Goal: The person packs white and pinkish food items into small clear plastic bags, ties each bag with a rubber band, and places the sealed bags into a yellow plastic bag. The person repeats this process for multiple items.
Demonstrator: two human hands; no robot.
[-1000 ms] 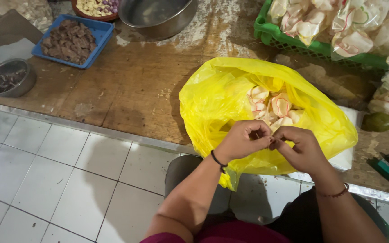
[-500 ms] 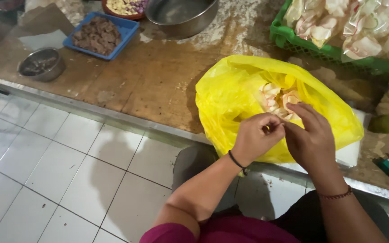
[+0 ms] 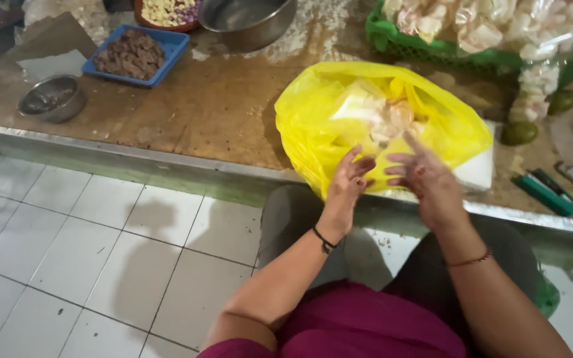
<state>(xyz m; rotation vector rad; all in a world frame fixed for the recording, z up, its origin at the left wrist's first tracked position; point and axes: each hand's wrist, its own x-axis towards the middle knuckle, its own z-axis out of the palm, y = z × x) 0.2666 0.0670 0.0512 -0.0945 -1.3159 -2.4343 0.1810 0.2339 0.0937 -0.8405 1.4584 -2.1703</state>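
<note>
A big yellow plastic bag (image 3: 313, 113) lies open on the brown counter (image 3: 200, 113) near its front edge, with pale pinkish pieces and a clear bag inside (image 3: 382, 116). My left hand (image 3: 349, 179) is just in front of the bag's near side, fingers spread and empty. My right hand (image 3: 426, 179) is beside it, fingers apart, reaching toward the bag's mouth, holding nothing that I can see.
A blue tray of dark brown pieces (image 3: 134, 56), a small steel bowl (image 3: 51, 99), a large steel bowl (image 3: 247, 20) and a green crate of bagged pale pieces (image 3: 432, 43) stand on the counter. Two green limes (image 3: 520, 132) and green lighters (image 3: 545, 192) lie at the right. White tiled floor below.
Both hands were pinched together at the bag's near edge; now they have parted and opened. The bag's mouth looks wider, showing more of its contents.
</note>
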